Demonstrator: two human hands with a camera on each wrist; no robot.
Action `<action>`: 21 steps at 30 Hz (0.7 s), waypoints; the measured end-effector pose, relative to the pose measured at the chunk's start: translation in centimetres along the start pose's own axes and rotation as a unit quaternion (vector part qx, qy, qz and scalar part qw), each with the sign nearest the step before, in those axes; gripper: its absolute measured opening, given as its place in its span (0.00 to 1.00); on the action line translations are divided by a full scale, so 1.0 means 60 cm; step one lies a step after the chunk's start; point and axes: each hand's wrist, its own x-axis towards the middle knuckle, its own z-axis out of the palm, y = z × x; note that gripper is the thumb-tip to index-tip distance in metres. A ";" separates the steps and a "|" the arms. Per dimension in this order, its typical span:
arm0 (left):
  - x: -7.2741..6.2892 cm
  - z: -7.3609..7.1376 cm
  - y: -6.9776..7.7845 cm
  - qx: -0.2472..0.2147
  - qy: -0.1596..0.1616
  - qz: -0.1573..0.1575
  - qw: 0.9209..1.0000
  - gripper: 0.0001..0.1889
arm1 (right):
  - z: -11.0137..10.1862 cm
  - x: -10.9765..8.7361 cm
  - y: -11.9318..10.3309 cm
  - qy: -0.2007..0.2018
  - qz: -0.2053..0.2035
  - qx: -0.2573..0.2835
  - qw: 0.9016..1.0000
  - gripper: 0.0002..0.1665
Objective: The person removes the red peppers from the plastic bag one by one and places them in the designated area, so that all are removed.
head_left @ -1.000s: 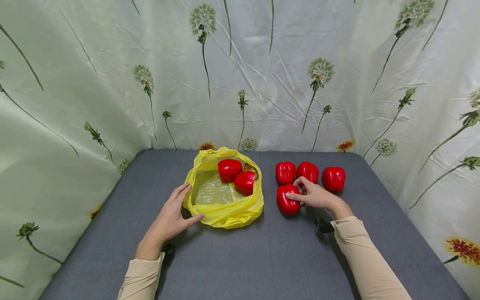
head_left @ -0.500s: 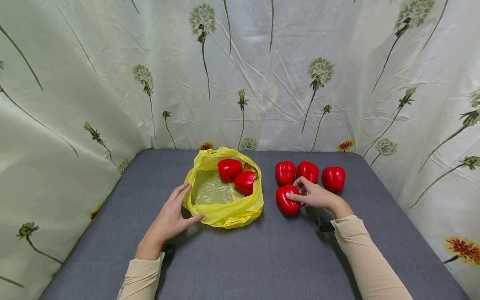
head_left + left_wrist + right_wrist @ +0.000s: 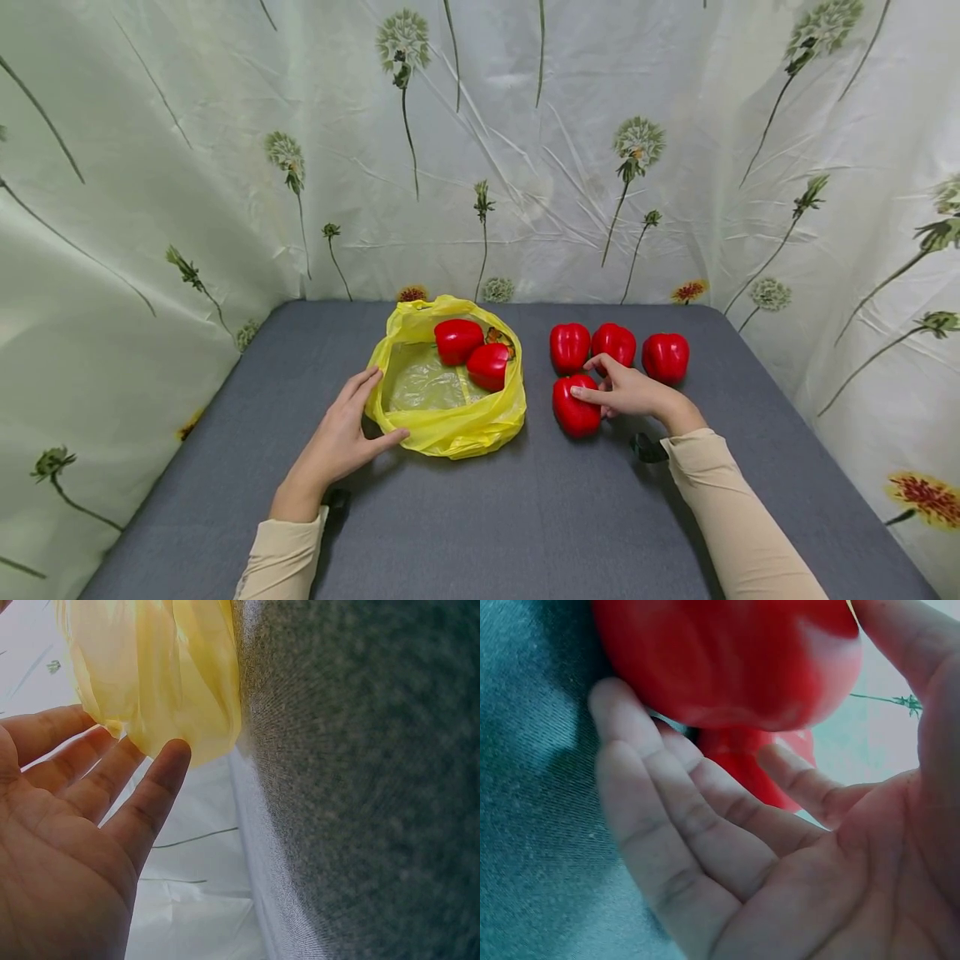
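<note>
A yellow plastic bag (image 3: 457, 429) stands with its mouth wide. Inside it lie two red bell peppers, one at the back (image 3: 458, 341) and one at the right (image 3: 489, 367). My left hand (image 3: 339, 446) touches the bag's left side with spread, nearly straight fingers, as the left wrist view also shows. To the right of the bag, my right hand (image 3: 633, 393) grips a red bell pepper (image 3: 574, 410), thumb on top and fingers along its far and right side. In the right wrist view this bell pepper (image 3: 735, 660) fills the top, its underside near the fingertips.
Behind the right hand, three more red bell peppers sit in a row: left (image 3: 569, 348), middle (image 3: 613, 342) and right (image 3: 665, 358). All rest on a grey cloth-covered table (image 3: 465, 533). A flower-printed curtain (image 3: 525, 150) hangs behind and at both sides.
The bell pepper in my right hand has turned and tilted a little, its near end shifting slightly toward me. The left hand and the bag have stayed in place.
</note>
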 end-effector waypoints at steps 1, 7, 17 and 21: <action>0.000 0.000 0.000 0.000 0.000 0.000 1.000 0.55 | -0.001 -0.001 -0.001 -0.004 0.003 0.001 1.000 0.45; 0.001 -0.001 0.001 0.001 -0.004 -0.001 1.000 0.55 | -0.014 -0.009 -0.010 -0.018 0.010 -0.010 1.000 0.49; 0.000 -0.001 0.001 0.001 -0.001 0.001 1.000 0.54 | -0.068 -0.010 -0.056 0.012 -0.013 -0.036 0.999 0.45; -0.001 0.000 0.001 0.000 -0.002 0.001 1.000 0.55 | -0.087 -0.002 -0.087 0.033 -0.030 -0.054 0.998 0.43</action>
